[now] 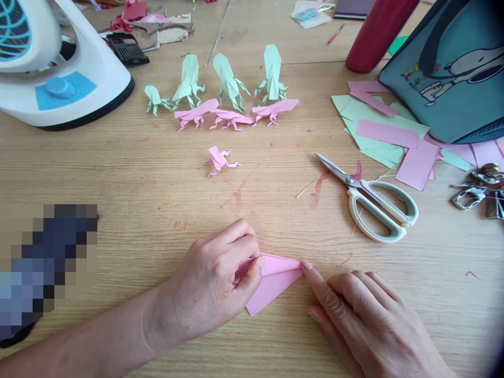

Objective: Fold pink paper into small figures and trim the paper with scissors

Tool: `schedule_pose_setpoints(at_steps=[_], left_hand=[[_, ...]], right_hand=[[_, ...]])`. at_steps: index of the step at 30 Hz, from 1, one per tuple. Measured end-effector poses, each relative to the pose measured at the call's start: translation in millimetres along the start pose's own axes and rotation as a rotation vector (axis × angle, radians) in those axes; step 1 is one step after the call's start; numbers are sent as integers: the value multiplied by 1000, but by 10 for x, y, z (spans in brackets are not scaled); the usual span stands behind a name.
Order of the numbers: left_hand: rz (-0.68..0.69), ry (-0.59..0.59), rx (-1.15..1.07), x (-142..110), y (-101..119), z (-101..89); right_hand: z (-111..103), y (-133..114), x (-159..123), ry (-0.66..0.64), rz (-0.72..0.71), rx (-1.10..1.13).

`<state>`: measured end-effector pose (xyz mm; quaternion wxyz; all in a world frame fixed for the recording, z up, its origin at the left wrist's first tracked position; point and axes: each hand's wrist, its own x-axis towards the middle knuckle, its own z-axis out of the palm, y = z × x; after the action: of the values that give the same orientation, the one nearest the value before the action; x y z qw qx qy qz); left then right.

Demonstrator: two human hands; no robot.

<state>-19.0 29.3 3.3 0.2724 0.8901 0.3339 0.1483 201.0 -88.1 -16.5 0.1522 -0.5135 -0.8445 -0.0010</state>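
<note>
Left hand [214, 275] pinches folded pink paper [271, 289], left of and nearer the wearer than the scissors [356, 184]; right hand [366, 315], gripping nothing visible, rests its extended index finger on the paper's narrow tip. Apparently creasing; sharpening that fold calls for aligned layers and steady pressure.

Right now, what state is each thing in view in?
Pink paper: partly folded, narrowing to a point
Left hand: closed on the paper
Right hand: index fingertip on the paper's point
Scissors: lying flat, blades together
Green figures: folded, standing in a row
Pink figures: folded, in a row
Small pink figure: folded, set apart
Paper pieces: loose, overlapping
Red bottle: standing
Fan: on or off unclear
</note>
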Motion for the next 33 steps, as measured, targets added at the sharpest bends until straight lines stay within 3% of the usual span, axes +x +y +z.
schedule_pose_setpoints(at_steps=[18, 24, 33], left_hand=[[14, -5, -5, 1, -19, 2], [5, -17, -11, -4, -15, -6], [6, -14, -14, 12, -3, -6]], right_hand=[[-10, -13, -15, -11, 31, -16], [-14, -8, -80, -4, -45, 29], [0, -10, -87, -36, 5, -7]])
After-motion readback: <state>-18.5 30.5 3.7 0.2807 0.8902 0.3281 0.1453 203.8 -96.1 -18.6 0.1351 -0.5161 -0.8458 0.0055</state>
